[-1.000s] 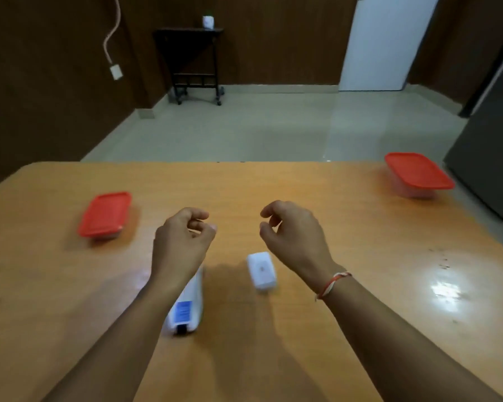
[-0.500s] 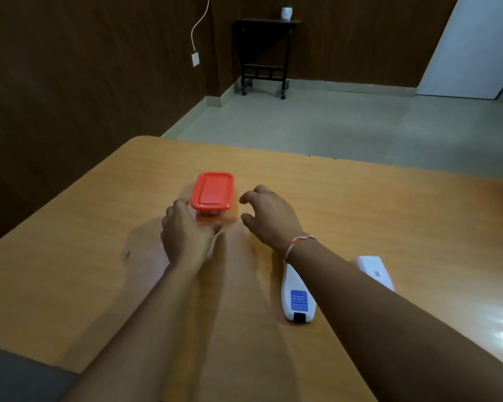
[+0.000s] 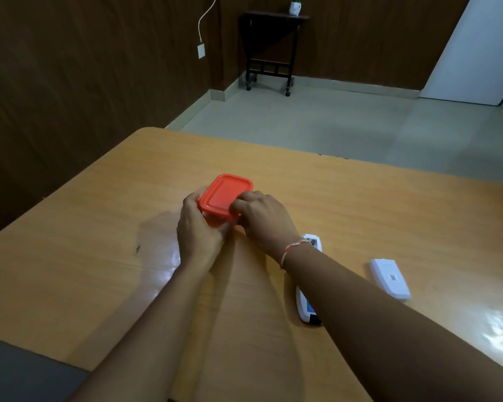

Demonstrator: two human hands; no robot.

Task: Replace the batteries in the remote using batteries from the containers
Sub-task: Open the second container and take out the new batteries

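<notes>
Dark wood-panelled walls and a pale tiled floor surround a light wooden table (image 3: 346,204) seen from above, through a camera worn on a person's head. Two bare forearms reach forward over the table. Both hands meet at a small container with a red lid (image 3: 225,195), which sits toward the left part of the table. The left hand (image 3: 199,227) wraps around the container's near left side, fingers curled against its wall. The right hand (image 3: 259,216), with a thin thread bracelet (image 3: 291,250) at the wrist, has its fingers curled over the lid's near right corner, gripping the edge. The lid lies flat on the container. Behind the right wrist, a white remote (image 3: 307,303) lies on the table, partly hidden by the forearm. Its white battery cover (image 3: 389,278) lies apart, just to the right. A small dark side table (image 3: 270,47) stands against the far wall, beside a white door (image 3: 476,50).
</notes>
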